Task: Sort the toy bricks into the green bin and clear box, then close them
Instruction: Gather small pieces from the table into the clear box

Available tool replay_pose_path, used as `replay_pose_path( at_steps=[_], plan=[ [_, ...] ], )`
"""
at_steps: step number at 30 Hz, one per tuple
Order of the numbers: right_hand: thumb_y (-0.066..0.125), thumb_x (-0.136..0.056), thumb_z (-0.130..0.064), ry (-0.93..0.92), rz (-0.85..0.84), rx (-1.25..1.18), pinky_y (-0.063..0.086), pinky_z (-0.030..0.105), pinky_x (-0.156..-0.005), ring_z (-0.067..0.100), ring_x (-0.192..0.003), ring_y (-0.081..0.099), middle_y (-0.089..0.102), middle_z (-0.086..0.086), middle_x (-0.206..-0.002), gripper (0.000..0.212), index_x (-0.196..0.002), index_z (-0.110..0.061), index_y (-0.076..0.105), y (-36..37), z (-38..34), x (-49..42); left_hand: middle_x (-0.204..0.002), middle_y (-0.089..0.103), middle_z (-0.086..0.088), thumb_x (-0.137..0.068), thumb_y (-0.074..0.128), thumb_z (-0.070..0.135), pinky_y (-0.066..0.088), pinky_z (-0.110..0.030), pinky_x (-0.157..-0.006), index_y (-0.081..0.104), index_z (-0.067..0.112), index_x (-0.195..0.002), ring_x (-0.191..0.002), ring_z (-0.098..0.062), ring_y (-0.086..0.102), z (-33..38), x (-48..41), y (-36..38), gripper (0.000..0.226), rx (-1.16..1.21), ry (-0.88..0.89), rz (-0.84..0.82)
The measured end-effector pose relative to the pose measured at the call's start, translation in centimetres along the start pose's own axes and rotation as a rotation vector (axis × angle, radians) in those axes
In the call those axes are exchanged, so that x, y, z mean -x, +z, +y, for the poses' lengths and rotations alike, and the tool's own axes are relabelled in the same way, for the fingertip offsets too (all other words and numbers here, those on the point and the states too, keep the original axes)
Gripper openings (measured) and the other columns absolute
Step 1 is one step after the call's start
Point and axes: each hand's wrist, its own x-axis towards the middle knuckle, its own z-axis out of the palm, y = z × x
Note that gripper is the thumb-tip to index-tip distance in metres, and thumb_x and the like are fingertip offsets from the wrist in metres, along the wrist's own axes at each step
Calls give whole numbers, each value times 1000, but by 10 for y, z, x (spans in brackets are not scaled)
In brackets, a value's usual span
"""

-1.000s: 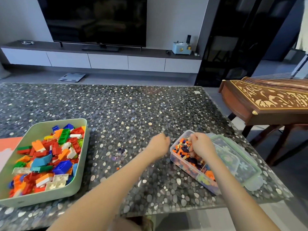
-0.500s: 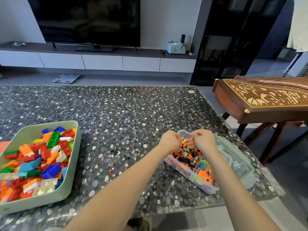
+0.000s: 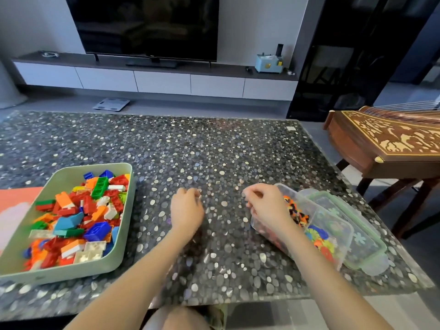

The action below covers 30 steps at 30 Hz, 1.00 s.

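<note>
The green bin [image 3: 59,179] sits at the table's left, filled with large coloured bricks [image 3: 78,210]. At the right, the clear box [image 3: 333,236] holds small orange, black and mixed pieces [image 3: 297,214] and rests on its green-rimmed lid [image 3: 371,236]. My left hand [image 3: 187,210] is over the bare table between the two containers, fingers curled downward; whatever is under them is hidden. My right hand [image 3: 266,206] hovers at the clear box's left end, fingers curled, with a bit of orange showing at the fingertips.
An orange-pink sheet [image 3: 16,206] lies left of the bin. A wooden stringed instrument [image 3: 385,141] on a stand is beyond the table's right edge. A tiny purple piece [image 3: 169,220] lies by my left wrist. The speckled table [image 3: 214,151] stretches away behind.
My left hand has left the clear box and moved left onto the table. My right hand has shifted to the box's left end.
</note>
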Motion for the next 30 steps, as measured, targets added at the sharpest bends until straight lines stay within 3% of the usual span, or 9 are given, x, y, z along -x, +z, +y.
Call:
replay_pose_path(
  at_steps=[4,7,10,14,17,21,26,30],
  plan=[
    [44,-99,-27,-78,-166,303,44,34,-76,26,-94,61,67,9,-100,27,-107,-9,63,67,-1,-14,-115,53,-15,-96,42,23,44,-36,-84,51,7,-114,-102,-30,54,-52,9,-7,25,-148,-138,29],
    [41,-100,-36,-67,-217,506,44,35,-76,27,-100,58,60,8,-112,37,-127,-13,47,101,0,-39,-115,53,-16,-99,36,28,46,-37,-80,46,8,-113,-99,-30,57,-71,8,-9,26,-190,-171,14],
    [37,-99,-42,-114,-241,677,44,36,-70,29,-96,58,57,10,-112,40,-125,-12,42,124,-3,-68,-116,54,-14,-99,36,23,44,-35,-79,45,8,-114,-101,-29,56,-80,-3,-11,23,-235,-145,-37],
    [34,-102,-34,-313,-350,779,38,36,-67,31,-98,56,55,11,-111,34,-126,-12,40,143,-9,-84,-111,58,-9,-98,37,23,43,-36,-82,50,12,-108,-100,-27,55,-79,-14,-8,20,-220,-14,-71],
    [33,-101,-25,-434,-436,742,37,35,-65,31,-91,57,58,9,-99,16,-102,-13,44,145,-9,-75,-105,59,-8,-99,31,27,42,-39,-80,48,13,-100,-96,-28,54,-80,-20,-3,22,-226,136,-99],
    [33,-99,-25,-460,-447,683,41,39,-67,31,-83,59,61,9,-88,17,-87,-16,39,130,5,-41,-103,56,-9,-101,28,32,37,-38,-74,44,13,-98,-95,-29,54,-78,-22,-3,25,-256,255,-155],
    [38,-98,-43,-519,-377,727,39,36,-67,27,-89,59,60,6,-99,33,-105,-13,48,114,13,-3,-110,56,-7,-100,26,44,42,-38,-73,43,12,-112,-94,-30,58,-72,-15,1,37,-373,425,-238],
    [33,-102,-25,-531,-319,824,39,36,-61,30,-86,62,59,11,-102,20,-107,-10,46,122,21,4,-107,55,-9,-102,27,34,42,-37,-63,42,12,-112,-85,-30,59,-66,-5,7,28,-468,439,-210]
  ],
)
